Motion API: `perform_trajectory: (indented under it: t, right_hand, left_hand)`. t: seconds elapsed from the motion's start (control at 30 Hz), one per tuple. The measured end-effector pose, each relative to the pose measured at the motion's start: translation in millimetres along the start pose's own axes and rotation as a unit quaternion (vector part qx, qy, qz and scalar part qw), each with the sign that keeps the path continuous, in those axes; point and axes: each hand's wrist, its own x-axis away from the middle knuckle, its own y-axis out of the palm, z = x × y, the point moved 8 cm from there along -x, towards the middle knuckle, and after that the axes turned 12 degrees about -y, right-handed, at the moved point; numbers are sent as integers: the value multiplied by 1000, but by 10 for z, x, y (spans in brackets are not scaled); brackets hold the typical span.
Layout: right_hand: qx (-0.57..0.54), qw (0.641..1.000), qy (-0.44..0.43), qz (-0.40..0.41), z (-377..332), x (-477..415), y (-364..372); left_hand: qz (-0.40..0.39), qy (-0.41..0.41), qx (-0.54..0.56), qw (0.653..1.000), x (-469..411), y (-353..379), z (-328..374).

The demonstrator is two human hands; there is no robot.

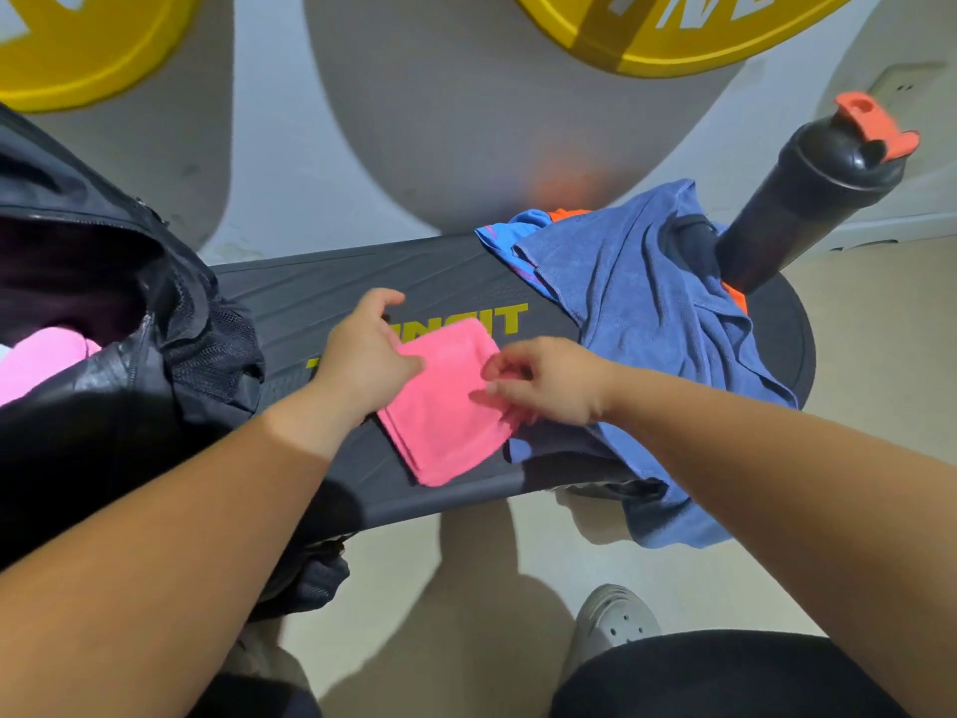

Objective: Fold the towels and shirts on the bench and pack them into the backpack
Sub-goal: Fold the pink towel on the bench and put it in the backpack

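A small pink towel [445, 406], folded into a square, lies in the middle of the black bench [331, 298]. My left hand [365, 355] rests on its left edge with relaxed fingers. My right hand [544, 380] hovers at its right edge, fingers loosely curled, touching the cloth. A crumpled blue shirt [647, 313] lies on the bench to the right, over a brighter blue and orange garment [510, 230]. The open black backpack [124, 323] stands at the left with another pink cloth [41, 360] inside.
A black shaker bottle [808, 194] with an orange lid stands on the bench's right end, beside the blue shirt. Yellow weight plates [673, 23] lean on the wall behind. My grey shoe [616, 619] is on the floor below the bench.
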Motion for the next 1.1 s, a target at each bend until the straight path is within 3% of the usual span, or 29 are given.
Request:
perform_trajectory:
  t: [0.1, 0.2, 0.33, 0.4, 0.6, 0.7, 0.83, 0.97, 1.1]
  right_hand:
    - [-84, 994, 43, -59, -33, 83, 199]
    - [-91, 992, 87, -20, 26, 58, 119]
    - [67, 996, 62, 23, 36, -23, -59]
    - [79, 994, 66, 23, 47, -39, -28]
    - [-125, 988, 89, 22, 23, -31, 241]
    - [-8, 996, 91, -21, -9, -2, 275]
    - [208, 971, 116, -36, -13, -13, 110]
    - [196, 971, 83, 105, -107, -126, -166]
    - [184, 979, 30, 78, -151, -345, -123]
  left_hand:
    - [-3, 9, -76, 997, -43, -17, -74]
    - [-1, 17, -143, 990, -6, 42, -149]
    - [-38, 40, -161, 985, 57, 121, -127]
    - [-53, 46, -140, 988, 41, 106, -113]
    - [-14, 49, -93, 994, -79, -58, -126]
    - [9, 65, -119, 991, -93, -77, -137]
    - [-41, 67, -123, 989, -57, -44, -127]
    - [-95, 51, -173, 979, -1, -4, -194]
    - [-102, 53, -201, 973, 28, 50, -172]
